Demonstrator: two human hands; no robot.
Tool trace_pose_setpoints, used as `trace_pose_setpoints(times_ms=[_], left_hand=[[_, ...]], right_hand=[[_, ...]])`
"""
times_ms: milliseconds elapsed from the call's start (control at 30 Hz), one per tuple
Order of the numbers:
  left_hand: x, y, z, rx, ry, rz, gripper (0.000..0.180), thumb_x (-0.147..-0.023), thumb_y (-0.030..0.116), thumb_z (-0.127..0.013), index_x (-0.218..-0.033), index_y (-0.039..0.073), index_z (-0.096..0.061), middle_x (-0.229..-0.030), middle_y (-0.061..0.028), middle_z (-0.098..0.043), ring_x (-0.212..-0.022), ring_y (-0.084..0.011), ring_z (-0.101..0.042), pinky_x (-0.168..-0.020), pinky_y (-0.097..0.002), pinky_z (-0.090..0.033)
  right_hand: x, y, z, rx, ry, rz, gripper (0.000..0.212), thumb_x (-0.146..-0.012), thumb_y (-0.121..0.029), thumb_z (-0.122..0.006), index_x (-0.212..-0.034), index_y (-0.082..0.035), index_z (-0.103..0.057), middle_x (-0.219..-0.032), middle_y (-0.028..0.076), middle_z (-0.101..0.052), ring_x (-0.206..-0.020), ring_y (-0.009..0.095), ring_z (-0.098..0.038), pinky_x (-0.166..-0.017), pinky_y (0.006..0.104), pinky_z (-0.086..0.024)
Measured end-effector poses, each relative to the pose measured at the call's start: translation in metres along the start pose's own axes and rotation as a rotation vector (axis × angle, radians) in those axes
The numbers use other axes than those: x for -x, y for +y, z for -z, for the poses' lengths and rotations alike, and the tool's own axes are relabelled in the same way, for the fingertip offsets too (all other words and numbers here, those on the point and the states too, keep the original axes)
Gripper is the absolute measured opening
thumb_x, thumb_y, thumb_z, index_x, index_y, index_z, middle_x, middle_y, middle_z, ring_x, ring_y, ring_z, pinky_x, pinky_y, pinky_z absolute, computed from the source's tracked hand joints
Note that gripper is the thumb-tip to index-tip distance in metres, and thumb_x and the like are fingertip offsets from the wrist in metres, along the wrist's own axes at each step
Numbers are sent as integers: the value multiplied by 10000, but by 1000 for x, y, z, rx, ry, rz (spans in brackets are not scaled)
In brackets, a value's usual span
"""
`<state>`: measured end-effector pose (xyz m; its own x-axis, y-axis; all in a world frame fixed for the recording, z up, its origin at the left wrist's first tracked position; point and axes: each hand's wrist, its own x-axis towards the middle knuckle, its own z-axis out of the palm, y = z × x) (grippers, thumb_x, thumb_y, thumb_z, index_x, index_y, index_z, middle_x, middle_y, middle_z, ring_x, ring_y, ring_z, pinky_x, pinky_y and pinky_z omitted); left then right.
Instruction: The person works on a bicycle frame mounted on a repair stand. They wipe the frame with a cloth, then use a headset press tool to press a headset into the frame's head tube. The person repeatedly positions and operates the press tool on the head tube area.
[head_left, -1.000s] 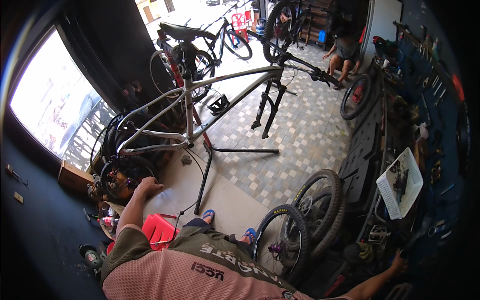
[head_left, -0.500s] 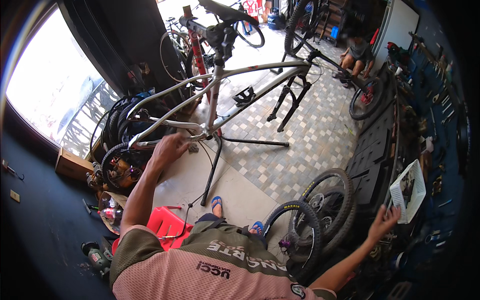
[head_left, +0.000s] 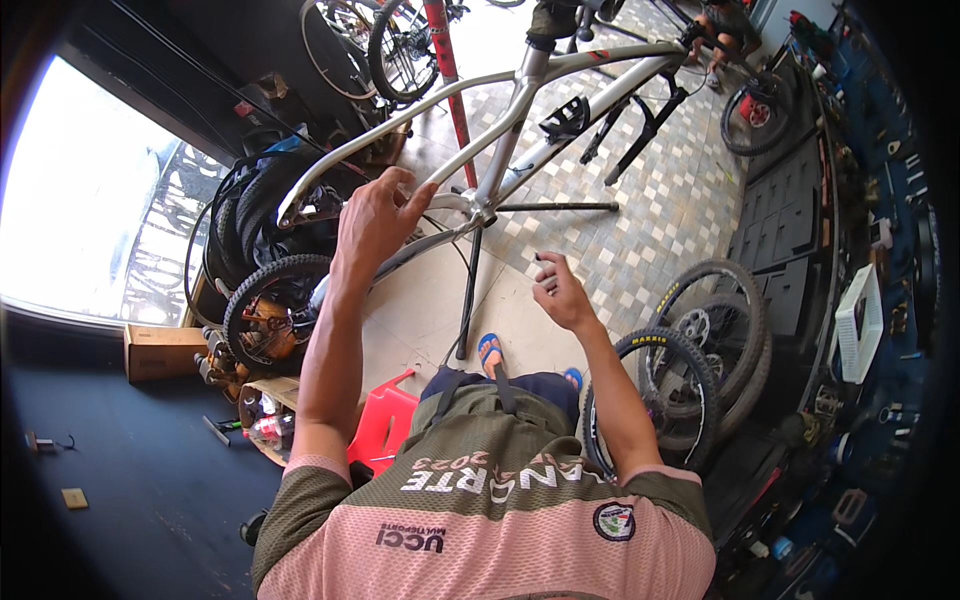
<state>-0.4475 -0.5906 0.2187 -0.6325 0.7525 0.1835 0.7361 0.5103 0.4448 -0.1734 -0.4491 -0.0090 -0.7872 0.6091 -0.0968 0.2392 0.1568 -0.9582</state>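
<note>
A silver bicycle frame [head_left: 521, 95] hangs on a repair stand with a red post [head_left: 445, 70] and black legs. In front of its rear stays is my left hand [head_left: 382, 218], thumb and forefinger apart and nothing visible between them. The hand overlaps the lower stay, and its other fingers are hidden. My right hand [head_left: 563, 292] is raised right of the bottom bracket [head_left: 481, 214], apart from the frame. Its fingers are curled round something small with a dark tip, which I cannot make out. A black bottle cage [head_left: 567, 118] sits on the down tube.
Loose wheels [head_left: 712, 350] lean together at my right, beside dark drawers [head_left: 775, 225]. A white plastic basket [head_left: 858, 325] sits near the tool wall. At my left are a red stool [head_left: 383, 422], tyres [head_left: 262, 205] and a cardboard box [head_left: 163, 352]. Someone sits at the far right.
My right hand has come from beside the white basket to the middle, near the frame. My left hand has shifted up along the rear stays. The view has turned, with the frame now nearer.
</note>
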Motion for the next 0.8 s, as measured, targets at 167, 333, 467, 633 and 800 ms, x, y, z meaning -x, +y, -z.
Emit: trace_pose_setpoints(times_ms=[167, 333, 467, 633, 800], left_hand=[[6, 2, 8, 31, -76, 20, 436, -947, 475, -725, -1082, 61, -747, -794, -176, -731, -751, -340, -730, -692, -451, -543], [7, 3, 11, 5, -121, 15, 443, -934, 483, -740, -1054, 56, -738, -752, -166, -707, -720, -341, -714, -671, -454, -532], [5, 7, 11, 5, -128, 2, 422, -935, 457, -749, -1055, 53, -728, -744, -163, -699, -711, -341, -709, -656, -447, -526], [6, 2, 8, -15, -112, 5, 409, -938, 443, -752, -1038, 48, -711, -707, -154, -682, -675, -340, -696, -639, -452, -514], [7, 5, 8, -17, -117, 5, 401, -944, 437, -748, -1026, 47, -700, -701, -156, -677, -673, -342, -693, -635, -452, -512]], right_hand=[[-54, 29, -62, 155, 3, -43, 700, -866, -132, -703, -1507, -154, -420, -1030, 115, -625, -794, 201, -647, -751, 363, -553], [-96, 72, -85, 195, 62, -19, 769, -818, -169, -697, -1531, -190, -413, -1019, 151, -613, -971, 335, -644, -912, 447, -530], [-117, 92, -94, 168, 94, 25, 791, -819, -186, -693, -1550, -217, -393, -1087, 171, -607, -1013, 352, -638, -921, 462, -531], [-128, 87, -103, 284, 42, -67, 789, -842, -240, -667, -1568, -252, -358, -1223, 197, -584, -1133, 409, -631, -960, 510, -531], [-132, 80, -100, 400, 27, -153, 776, -857, -287, -654, -1571, -268, -349, -1304, 214, -552, -1175, 457, -624, -996, 543, -528]])
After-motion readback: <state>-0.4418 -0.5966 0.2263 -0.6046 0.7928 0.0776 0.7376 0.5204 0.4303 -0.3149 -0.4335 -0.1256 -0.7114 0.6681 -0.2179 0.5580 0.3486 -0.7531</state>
